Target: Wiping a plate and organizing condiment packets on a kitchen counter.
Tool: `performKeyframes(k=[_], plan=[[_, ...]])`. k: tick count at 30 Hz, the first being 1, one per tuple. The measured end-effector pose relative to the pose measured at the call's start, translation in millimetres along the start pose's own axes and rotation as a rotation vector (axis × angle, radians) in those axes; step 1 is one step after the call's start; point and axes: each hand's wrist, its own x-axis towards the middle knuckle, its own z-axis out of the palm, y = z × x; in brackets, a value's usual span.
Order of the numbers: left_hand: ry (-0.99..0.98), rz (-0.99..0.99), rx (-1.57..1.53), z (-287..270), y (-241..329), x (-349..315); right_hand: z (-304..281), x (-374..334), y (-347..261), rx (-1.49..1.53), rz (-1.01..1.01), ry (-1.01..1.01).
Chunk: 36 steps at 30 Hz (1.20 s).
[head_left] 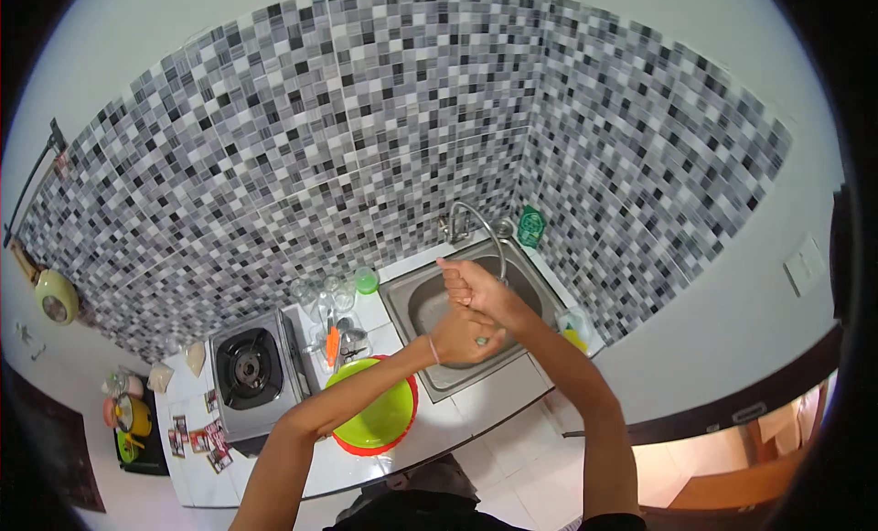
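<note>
Over the steel sink (402, 304), my two hands meet. My right hand (477, 289) is curled closed on the far side, with one digit sticking out to the left. Just nearer, my left hand (465, 335) is closed too, its fingers against the right hand. A small pale green spot shows at the left hand; what it is I cannot tell. Whatever the hands hold, if anything, is hidden by the fingers. Behind them a curved metal faucet (498, 234) arches over the basin. A pink band (433, 350) circles my left wrist.
A lime-green basin (375, 421) with a red one under it stands beside the sink. Glasses (343, 298), a green-lidded container (366, 280) and a rack with utensils (333, 343) are behind. Left is a gas stove (249, 368); a green pack (530, 227) stands in the corner.
</note>
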Motion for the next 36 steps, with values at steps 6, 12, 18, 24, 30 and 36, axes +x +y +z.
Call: performKeyframes(k=[6,12,18,24,30,36], plan=[[-0.358,-0.009,0.314,51.5,-74.4,-27.6,-22.3,55.7,-5.0,-0.389,0.047,0.167],[-0.619,-0.152,0.433,107.6,-134.2,-65.8,-47.5,111.8,25.9,-1.343,-0.291,0.580],[-0.530,-0.091,0.384,73.9,-162.0,-86.4,-20.1,101.7,5.7,-1.214,-0.414,0.593],[0.090,-0.175,-0.103,6.9,-81.8,22.3,-36.7,25.3,-50.9,0.091,-0.539,0.312],[0.688,-0.817,-0.530,-5.3,-12.9,54.5,43.7,-35.9,-72.8,0.292,-1.213,0.579],[0.085,-1.345,-0.952,-25.5,27.2,18.7,50.7,-76.5,-46.3,-1.427,-1.773,0.436]])
